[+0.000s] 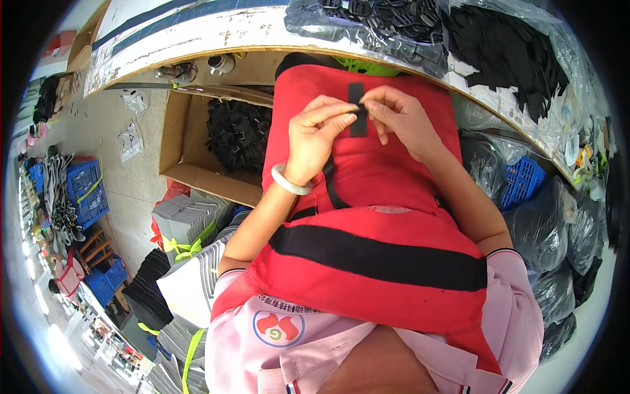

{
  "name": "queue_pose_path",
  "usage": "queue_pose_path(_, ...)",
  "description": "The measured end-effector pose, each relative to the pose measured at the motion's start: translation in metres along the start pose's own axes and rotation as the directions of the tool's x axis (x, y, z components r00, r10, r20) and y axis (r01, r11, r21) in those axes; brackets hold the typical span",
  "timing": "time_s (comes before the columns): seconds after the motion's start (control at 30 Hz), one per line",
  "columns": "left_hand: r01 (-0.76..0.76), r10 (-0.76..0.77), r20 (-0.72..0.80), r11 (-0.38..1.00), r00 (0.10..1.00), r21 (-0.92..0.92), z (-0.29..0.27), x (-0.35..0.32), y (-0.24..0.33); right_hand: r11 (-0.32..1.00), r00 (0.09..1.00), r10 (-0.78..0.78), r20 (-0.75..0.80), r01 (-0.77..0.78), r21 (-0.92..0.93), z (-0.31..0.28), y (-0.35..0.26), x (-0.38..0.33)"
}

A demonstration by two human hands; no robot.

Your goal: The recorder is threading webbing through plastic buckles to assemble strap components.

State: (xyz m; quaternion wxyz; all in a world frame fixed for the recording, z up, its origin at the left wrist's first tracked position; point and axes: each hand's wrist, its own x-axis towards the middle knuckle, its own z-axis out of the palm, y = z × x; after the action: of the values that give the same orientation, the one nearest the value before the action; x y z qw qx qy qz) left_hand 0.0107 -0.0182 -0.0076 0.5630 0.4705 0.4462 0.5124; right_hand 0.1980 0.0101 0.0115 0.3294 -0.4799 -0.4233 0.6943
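Over my red-aproned lap, a short flat black strip (357,127) hangs upright between my two hands. My left hand (314,136), with a pale bangle (291,182) on its wrist, pinches the strip near its middle between thumb and fingers. From the other side, my right hand (405,121) is closed too, thumb and index finger pinched at the strip's right edge. A small dark bit shows between the fingertips; whether it is part of the strip or a separate piece I cannot tell.
A worktable (262,29) curves across the top, bearing black plastic buckles (394,20) in a clear bag and a heap of black strips (505,52). At left stands a cardboard box (180,141) of black pieces, beside tied grey stacks (190,217). Bagged goods (541,223) and a blue basket (522,182) sit right.
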Motion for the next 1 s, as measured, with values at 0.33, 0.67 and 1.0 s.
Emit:
queue_pose_path(0.33, -0.107, 0.097, 0.146, 0.992, 0.984, 0.067, -0.004, -0.011, 0.008, 0.971, 0.973, -0.228, -0.037, 0.224, -0.089, -0.003, 0.0, 0.001)
queue_pose_path(0.67, -0.022, 0.012, 0.158, 0.998, 0.987, 0.062, -0.012, -0.022, 0.013, 0.972, 0.965, -0.228, -0.13, 0.218, -0.083, 0.009, 0.006, 0.005)
queue_pose_path(1.0, 0.1, -0.099, 0.025, 0.994, 0.995, -0.048, -0.016, -0.035, 0.01, 0.97, 0.97, -0.244, 0.005, 0.244, 0.024, 0.023, 0.0, -0.002)
